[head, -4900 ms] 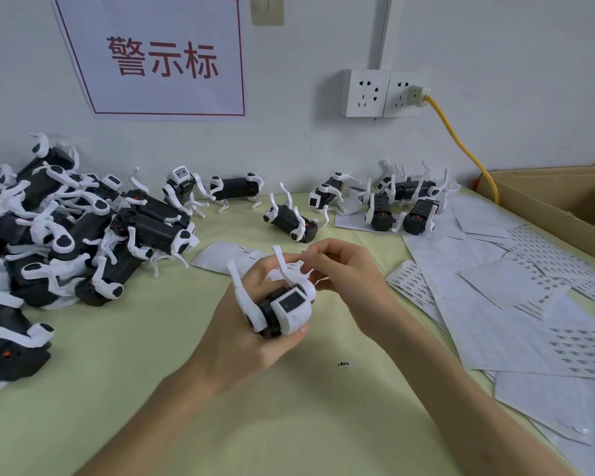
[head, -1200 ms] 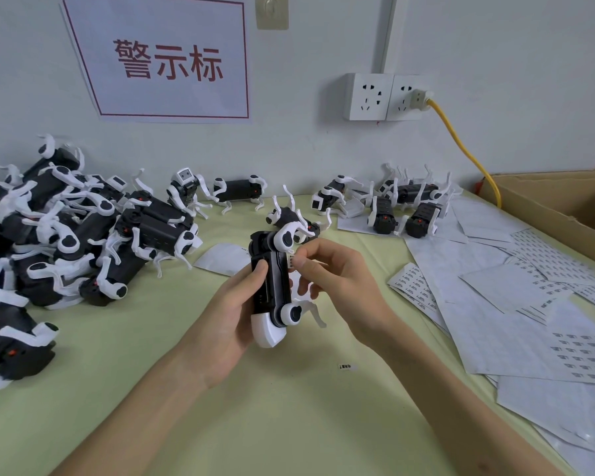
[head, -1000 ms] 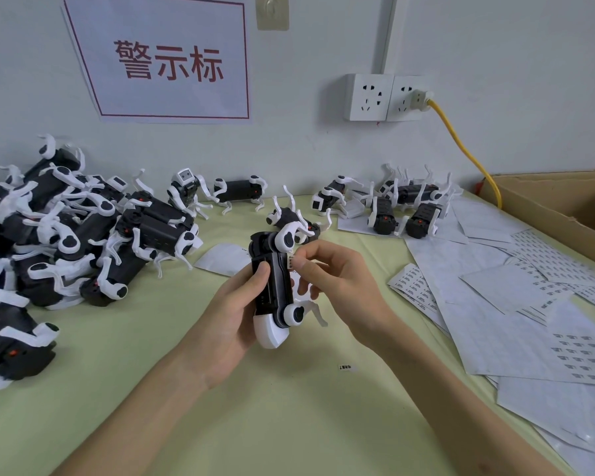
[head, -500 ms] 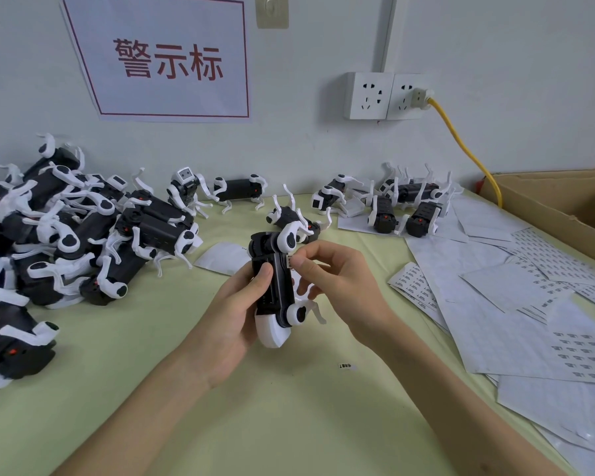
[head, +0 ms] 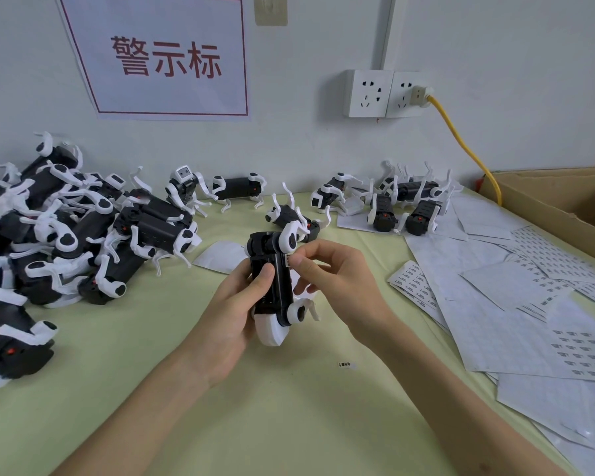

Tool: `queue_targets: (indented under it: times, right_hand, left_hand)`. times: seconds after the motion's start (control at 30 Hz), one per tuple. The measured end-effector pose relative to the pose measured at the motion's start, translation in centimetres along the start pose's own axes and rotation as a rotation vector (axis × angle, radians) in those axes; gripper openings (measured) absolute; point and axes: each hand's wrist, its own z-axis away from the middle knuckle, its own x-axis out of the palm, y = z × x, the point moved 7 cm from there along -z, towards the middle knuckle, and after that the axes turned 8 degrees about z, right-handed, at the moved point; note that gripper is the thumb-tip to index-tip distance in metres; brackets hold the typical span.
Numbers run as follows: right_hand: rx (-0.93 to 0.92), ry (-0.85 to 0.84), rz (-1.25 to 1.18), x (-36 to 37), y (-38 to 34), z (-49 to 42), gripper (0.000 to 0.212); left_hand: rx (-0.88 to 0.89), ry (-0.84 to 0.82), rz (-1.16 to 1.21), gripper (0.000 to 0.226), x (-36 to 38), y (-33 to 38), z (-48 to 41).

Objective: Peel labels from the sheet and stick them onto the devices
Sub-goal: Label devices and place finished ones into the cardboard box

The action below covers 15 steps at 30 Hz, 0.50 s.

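Black device [head: 281, 286] in left hand [head: 231, 322]

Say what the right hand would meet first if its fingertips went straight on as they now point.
The right hand points left; the label it pinches would meet the black side of the device held by the left hand, probably almost touching.

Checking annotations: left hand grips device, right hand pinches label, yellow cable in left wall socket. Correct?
No: head view shows the yellow cable in the right socket, not the left socket. Left hand gripping the device and right hand pinching the label hold.
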Motion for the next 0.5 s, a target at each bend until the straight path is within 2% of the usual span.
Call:
queue_targets:
  times: [0.5]
  right_hand:
    - [-0.005,0.029,0.015,0.05,0.23,0.04,0.014]
  left_hand:
    - [0.03,0.015,-0.066,0.048,0.19,0.18,0.16]
